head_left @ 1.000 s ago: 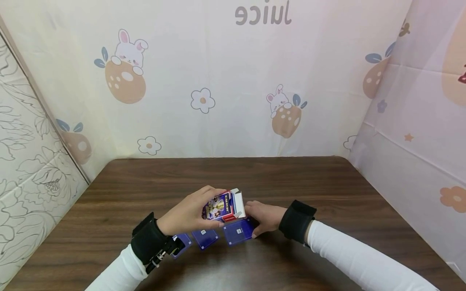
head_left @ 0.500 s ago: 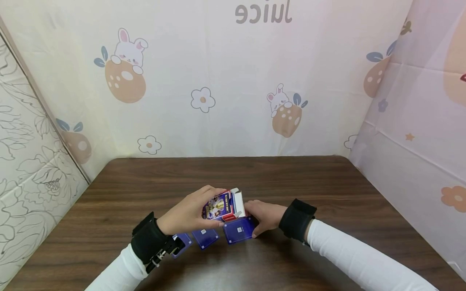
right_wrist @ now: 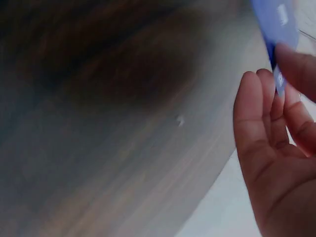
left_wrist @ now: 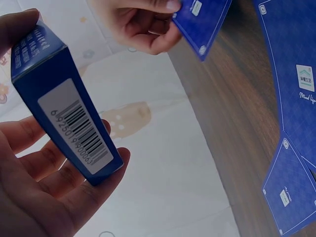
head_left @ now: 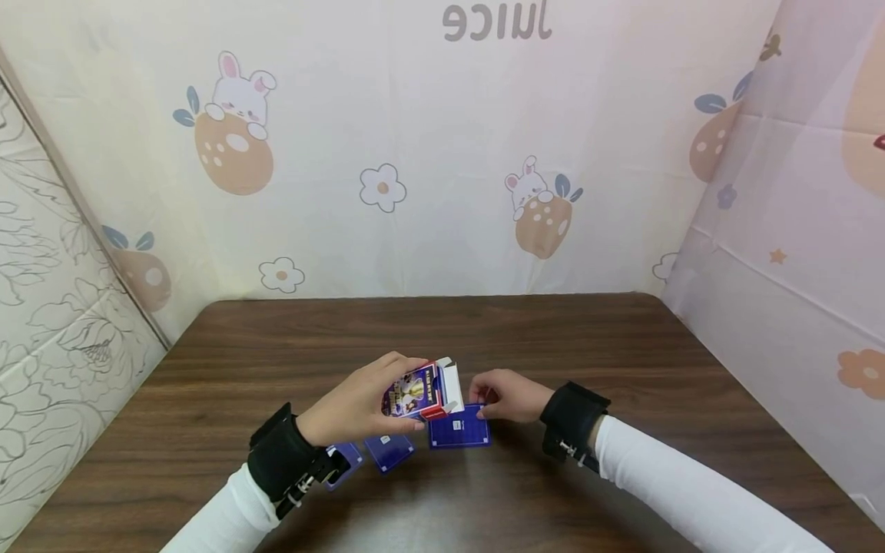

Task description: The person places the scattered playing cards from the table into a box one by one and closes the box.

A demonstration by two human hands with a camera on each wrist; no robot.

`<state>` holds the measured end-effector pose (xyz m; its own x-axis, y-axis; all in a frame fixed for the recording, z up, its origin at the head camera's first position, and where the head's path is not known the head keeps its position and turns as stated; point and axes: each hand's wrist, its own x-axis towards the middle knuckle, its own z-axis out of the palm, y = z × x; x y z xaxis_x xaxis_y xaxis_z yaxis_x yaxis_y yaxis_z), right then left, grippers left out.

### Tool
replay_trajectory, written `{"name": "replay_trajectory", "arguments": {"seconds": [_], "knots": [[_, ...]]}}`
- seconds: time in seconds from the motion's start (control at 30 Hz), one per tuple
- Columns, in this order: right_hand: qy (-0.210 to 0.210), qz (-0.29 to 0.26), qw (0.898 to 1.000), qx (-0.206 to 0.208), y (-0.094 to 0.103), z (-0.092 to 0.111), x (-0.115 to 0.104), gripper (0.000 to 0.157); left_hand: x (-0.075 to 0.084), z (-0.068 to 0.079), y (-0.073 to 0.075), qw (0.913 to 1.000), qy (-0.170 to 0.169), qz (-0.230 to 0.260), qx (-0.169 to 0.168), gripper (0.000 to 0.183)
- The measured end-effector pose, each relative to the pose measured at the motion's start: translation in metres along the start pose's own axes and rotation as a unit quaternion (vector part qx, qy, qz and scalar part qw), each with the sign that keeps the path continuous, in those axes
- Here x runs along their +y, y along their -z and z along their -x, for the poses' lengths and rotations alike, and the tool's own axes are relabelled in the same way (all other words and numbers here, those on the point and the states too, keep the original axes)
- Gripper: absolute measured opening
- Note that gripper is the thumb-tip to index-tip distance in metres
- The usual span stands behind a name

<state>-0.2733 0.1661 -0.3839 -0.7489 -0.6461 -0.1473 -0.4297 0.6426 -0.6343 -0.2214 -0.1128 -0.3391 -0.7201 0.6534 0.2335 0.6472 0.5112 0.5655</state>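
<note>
1. Blue card point(head_left: 461, 432): pinching it by its far right corner in right hand point(head_left: 508, 395), with thumb and fingers point(right_wrist: 249, 106) narrow on that corner alone.
2. Box point(head_left: 415, 390): gripping it in left hand point(head_left: 356, 399), with thumb on one side and fingers curling round the other; turning its barcode point(left_wrist: 74, 132) to the left wrist camera.
3. Pointing box mouth and white flaps point(head_left: 453, 388) to the right, towards right hand.
4. Holding card just on the near side of that mouth in head view, reaching a little past it to the right; hiding its far left corner behind box.
5. Running card's long axis left to right, roughly along the box's own, but seemingly offset towards the wearer rather than end-on to the mouth.
6. Treating that offset, by judgement, as the relation mattering most; finding exact depth between card and mouth hard to read.
7. Showing card's printed back at a slant in left wrist view; leaving any contact with desk point(head_left: 553, 338) unclear.
8. Counting right hand as nearer to card, by direct hold; counting left hand as nearer to middle card point(head_left: 389, 455) and end card point(head_left: 348, 462), both resting on desk left of the pinched one.
</note>
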Motion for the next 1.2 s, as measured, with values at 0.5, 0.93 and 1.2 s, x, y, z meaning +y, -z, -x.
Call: {"name": "replay_trajectory", "arguments": {"seconds": [0.5, 0.93, 1.2], "knots": [[-0.08, -0.334, 0.937, 0.066, 0.024, 0.033, -0.001, 0.026, -0.001, 0.002, 0.0, 0.9994, -0.005, -0.033, 0.007, 0.074], [-0.049, -0.452, 0.888, 0.066, 0.058, 0.073, -0.015, 0.012, 0.002, 0.006, 0.007, 0.9967, 0.001, -0.081, 0.002, 0.075], [-0.061, -0.418, 0.903, 0.084, 0.056, 0.078, -0.033, 0.013, 0.006, 0.006, 0.003, 0.9958, -0.01, -0.091, -0.009, 0.072]]}}
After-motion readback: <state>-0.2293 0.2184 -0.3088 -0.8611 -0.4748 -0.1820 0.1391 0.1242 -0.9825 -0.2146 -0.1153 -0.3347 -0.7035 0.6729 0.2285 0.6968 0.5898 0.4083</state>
